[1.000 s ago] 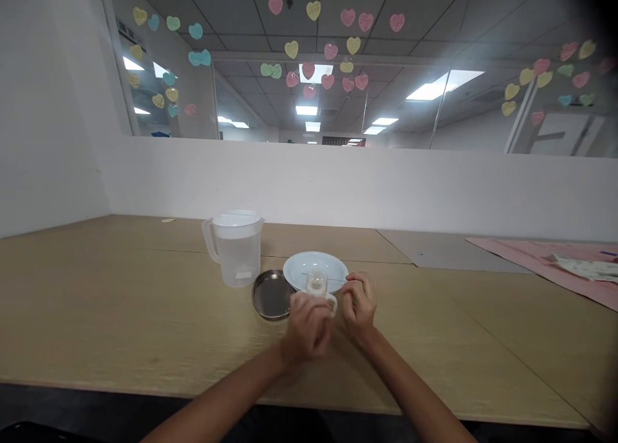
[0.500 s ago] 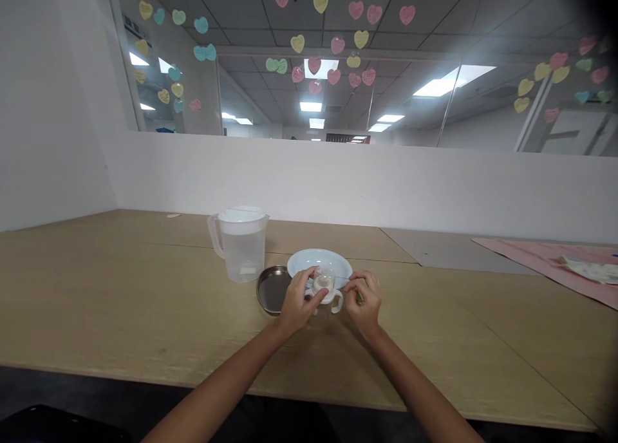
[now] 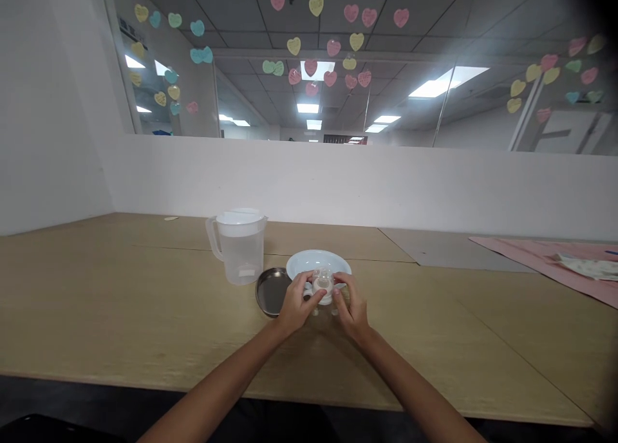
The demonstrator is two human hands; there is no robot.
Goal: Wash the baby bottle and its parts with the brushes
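In front of me, a baby bottle (image 3: pixel 323 287) with white side handles and a clear dome cap over its top is held upright between both hands. Around its left side my left hand (image 3: pixel 298 301) is closed, thumb across the front. My right hand (image 3: pixel 352 304) grips the opposite side with thumb and fingers, covering much of the right handle. The bottle's lower part is hard to make out against the table. Just behind it lies a white bowl (image 3: pixel 318 257), partly hidden by the bottle and fingers.
A round dark metal tray (image 3: pixel 271 293) lies left of my left hand, which overlaps its edge. Behind it stands a translucent pitcher (image 3: pixel 243 256) with a handle. A pink cloth (image 3: pixel 512 248) lies at the far right of the wooden table (image 3: pixel 159 301).
My right hand has moved left from beside the bottle onto its right side. The thin stick and green bit seen at its fingers before no longer show. My left hand keeps its hold.
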